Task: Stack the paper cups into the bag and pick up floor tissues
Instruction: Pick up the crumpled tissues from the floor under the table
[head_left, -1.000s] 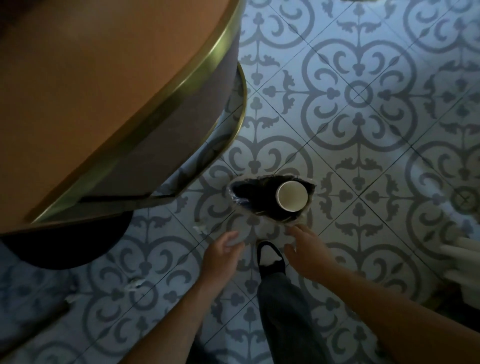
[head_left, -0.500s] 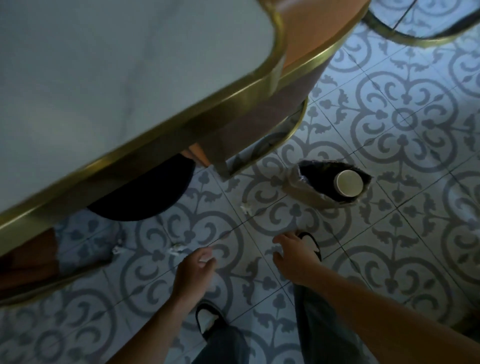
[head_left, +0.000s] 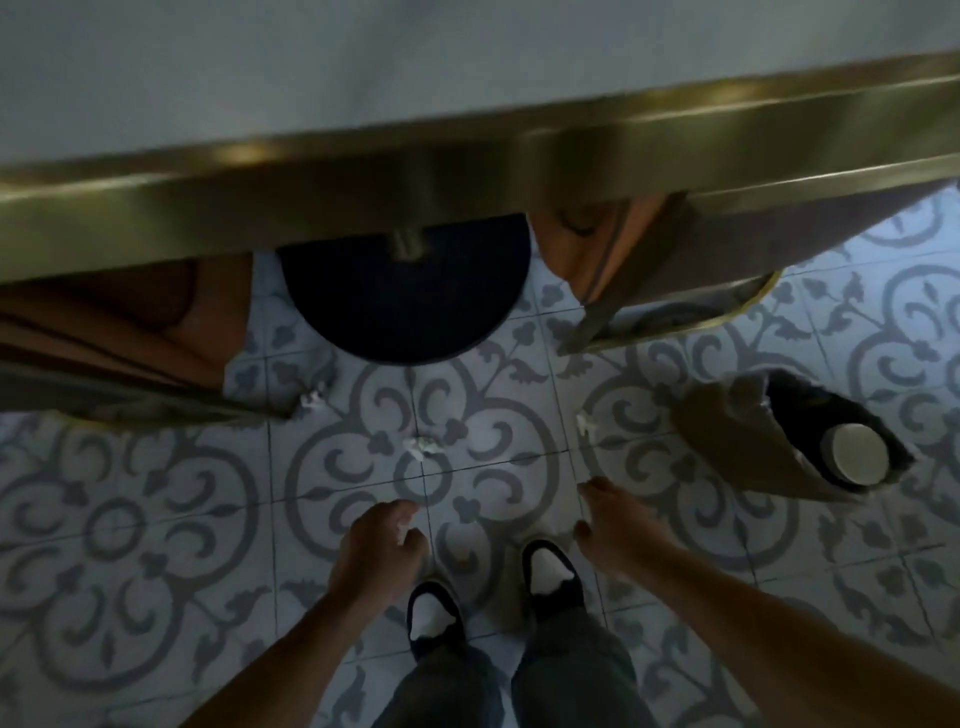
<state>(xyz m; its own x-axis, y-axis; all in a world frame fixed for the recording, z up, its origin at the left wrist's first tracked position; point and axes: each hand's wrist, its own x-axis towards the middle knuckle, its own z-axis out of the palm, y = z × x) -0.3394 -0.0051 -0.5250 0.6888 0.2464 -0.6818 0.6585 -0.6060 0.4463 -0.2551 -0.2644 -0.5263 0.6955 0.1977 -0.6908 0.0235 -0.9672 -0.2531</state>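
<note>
A brown paper bag lies tilted on the patterned floor at the right, its mouth open toward me. A white paper cup sits inside the mouth. Three small crumpled tissues lie on the tiles: one in the middle, one at the left by a chair leg, and one near the bag. My left hand hangs below the middle tissue, fingers loosely curled, holding nothing I can see. My right hand hangs left of the bag with its fingers apart and empty.
A gold-edged table spans the top, its dark round base on the floor beneath. Chairs with brown seats stand at the left and right. My two feet stand on the tiles at the bottom centre.
My view has swung left, so the bag with the cup has shifted to the right. Both hands have come away from the bag and now hang over the tiles near the tissues.
</note>
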